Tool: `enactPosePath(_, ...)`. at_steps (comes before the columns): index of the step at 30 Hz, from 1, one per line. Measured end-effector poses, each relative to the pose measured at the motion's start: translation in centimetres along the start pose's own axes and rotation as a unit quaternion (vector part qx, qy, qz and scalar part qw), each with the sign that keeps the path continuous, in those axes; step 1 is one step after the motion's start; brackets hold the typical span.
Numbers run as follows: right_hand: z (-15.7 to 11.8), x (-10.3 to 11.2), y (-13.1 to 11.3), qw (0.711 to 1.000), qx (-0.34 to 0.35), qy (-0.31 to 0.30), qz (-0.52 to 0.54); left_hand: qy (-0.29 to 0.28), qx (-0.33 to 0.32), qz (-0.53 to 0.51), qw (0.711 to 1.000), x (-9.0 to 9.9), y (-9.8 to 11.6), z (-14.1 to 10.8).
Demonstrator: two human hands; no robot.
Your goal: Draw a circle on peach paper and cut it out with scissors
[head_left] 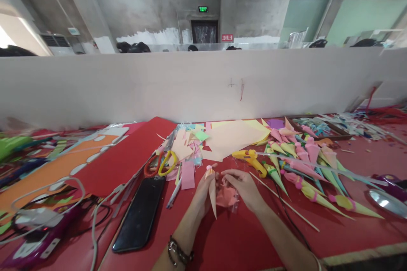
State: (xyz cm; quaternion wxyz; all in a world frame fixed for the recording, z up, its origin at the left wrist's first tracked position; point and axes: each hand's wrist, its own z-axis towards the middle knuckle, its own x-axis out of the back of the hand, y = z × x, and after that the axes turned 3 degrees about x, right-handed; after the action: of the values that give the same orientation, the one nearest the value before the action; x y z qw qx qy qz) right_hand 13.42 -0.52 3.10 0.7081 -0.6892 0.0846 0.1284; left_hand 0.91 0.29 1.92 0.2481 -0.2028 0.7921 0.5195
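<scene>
Red surface (219,245) spans the lower frame; at lower centre, the left hand (202,192) pinches a peach paper cone (212,194), which too hard a squeeze could crease. Right hand (243,184) hovers beside it, fingers curled; cannot tell whether they grip anything.

From my end I've got the phone (139,215) on the tbl (241,241), L of the L hand (203,190), w/ scissors (160,168) just behind it. Glue gun (249,157) lies beyond the R hand (243,185), cones (313,150) to its R, paper sheets (237,133) behind; partition (190,87) runs along the back.
</scene>
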Motion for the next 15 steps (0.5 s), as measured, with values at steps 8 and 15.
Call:
enactPosePath(8,0.06,0.13,0.46,0.999,0.003,-0.016,0.044,-0.011,0.000,0.015,1.000,-0.27,-0.16,-0.09)
enactPosePath(15,0.04,0.08,0.37,0.998,-0.008,0.007,0.054,0.001,0.005,0.061,0.998,-0.28,-0.37,-0.01)
